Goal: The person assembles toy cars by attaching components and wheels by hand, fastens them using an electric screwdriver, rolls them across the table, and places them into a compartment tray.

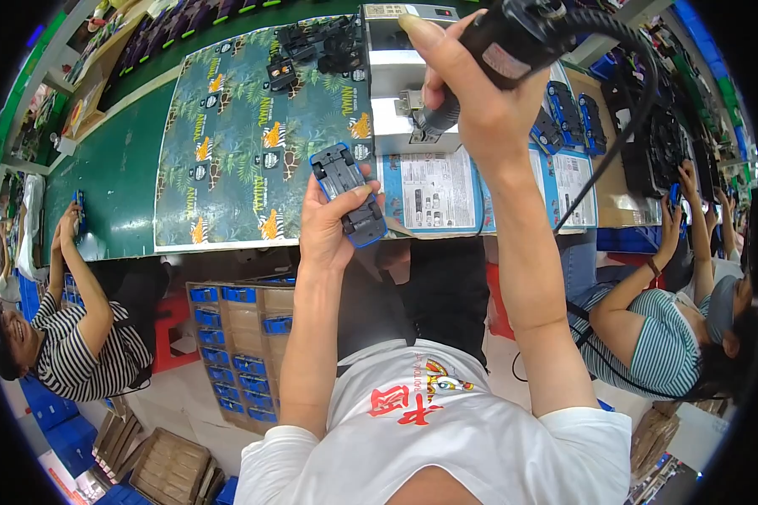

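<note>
Ideally the left hand [333, 220], clamped round the upturned blue plastic toy car [349, 194], steadies it while the right hand [480, 101], closed on the black corded electric screwdriver [501, 46], comes down square.

Green workbench [118, 181] across upper frame, a leaf-patterned mat [236, 143] laid on it. Shelving [67, 76] at upper left, contents blurred. Pale floor [185, 396] below, with an open cardboard box [232, 345] of blue parts; blue crates [55, 417] lower left. Even, bright light, possibly overhead.
</note>
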Demonstrator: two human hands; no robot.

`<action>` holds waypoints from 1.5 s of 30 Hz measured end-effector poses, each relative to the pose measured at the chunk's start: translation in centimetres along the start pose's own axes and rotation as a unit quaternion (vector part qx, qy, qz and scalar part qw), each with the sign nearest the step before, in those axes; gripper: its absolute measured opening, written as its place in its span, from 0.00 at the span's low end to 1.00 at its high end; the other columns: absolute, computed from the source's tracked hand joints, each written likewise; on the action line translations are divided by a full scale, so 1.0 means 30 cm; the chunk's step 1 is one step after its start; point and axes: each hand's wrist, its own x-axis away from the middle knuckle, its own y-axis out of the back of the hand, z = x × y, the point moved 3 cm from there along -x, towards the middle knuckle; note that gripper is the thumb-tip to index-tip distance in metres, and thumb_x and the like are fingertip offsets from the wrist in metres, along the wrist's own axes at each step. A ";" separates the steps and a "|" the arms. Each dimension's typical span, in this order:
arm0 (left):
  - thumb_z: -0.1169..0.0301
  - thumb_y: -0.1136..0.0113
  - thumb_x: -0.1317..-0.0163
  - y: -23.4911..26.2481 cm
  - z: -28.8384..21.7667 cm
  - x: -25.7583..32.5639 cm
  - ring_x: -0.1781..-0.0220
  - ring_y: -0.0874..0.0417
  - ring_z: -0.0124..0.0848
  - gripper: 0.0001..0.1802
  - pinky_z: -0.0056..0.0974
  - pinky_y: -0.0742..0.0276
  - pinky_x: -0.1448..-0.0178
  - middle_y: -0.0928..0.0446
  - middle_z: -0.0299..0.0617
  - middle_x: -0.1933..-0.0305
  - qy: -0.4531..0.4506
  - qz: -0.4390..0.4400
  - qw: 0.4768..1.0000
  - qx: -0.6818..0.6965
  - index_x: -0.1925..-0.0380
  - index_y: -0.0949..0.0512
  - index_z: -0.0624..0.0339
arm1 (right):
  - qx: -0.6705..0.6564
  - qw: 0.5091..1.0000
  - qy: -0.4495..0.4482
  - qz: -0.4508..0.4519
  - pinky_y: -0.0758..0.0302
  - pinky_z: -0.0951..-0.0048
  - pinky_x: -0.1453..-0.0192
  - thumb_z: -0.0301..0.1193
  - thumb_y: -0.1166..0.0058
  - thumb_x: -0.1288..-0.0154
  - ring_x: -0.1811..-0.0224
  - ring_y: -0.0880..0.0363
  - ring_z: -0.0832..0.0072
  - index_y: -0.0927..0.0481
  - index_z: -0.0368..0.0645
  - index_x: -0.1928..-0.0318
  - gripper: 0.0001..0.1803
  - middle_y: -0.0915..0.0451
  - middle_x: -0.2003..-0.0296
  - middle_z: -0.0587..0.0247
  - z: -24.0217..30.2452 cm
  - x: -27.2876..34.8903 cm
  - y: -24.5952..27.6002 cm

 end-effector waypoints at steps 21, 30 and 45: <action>0.86 0.36 0.49 -0.005 -0.008 -0.013 0.58 0.14 0.37 0.27 0.42 0.15 0.57 0.21 0.45 0.54 0.004 -0.002 1.000 -0.004 0.48 0.31 0.61 | -0.310 0.928 -0.205 0.030 0.31 0.81 0.75 0.25 0.34 0.43 0.81 0.27 0.84 0.25 0.39 0.70 0.10 0.23 0.79 0.64 0.072 0.299 -0.068; 0.86 0.37 0.48 0.003 -0.027 -0.016 0.58 0.15 0.36 0.28 0.42 0.16 0.55 0.21 0.45 0.54 0.041 0.005 0.999 0.010 0.46 0.30 0.60 | -0.290 0.926 -0.196 0.142 0.27 0.73 0.74 0.31 0.35 0.45 0.82 0.30 0.75 0.31 0.39 0.68 0.16 0.28 0.78 0.59 0.069 0.286 -0.077; 0.85 0.37 0.48 -0.008 -0.029 -0.005 0.58 0.16 0.38 0.23 0.44 0.16 0.57 0.21 0.46 0.54 0.043 -0.015 0.999 0.022 0.50 0.29 0.62 | -0.326 0.917 -0.222 0.054 0.32 0.78 0.70 0.30 0.30 0.49 0.77 0.28 0.82 0.24 0.41 0.73 0.13 0.23 0.79 0.65 0.072 0.308 -0.076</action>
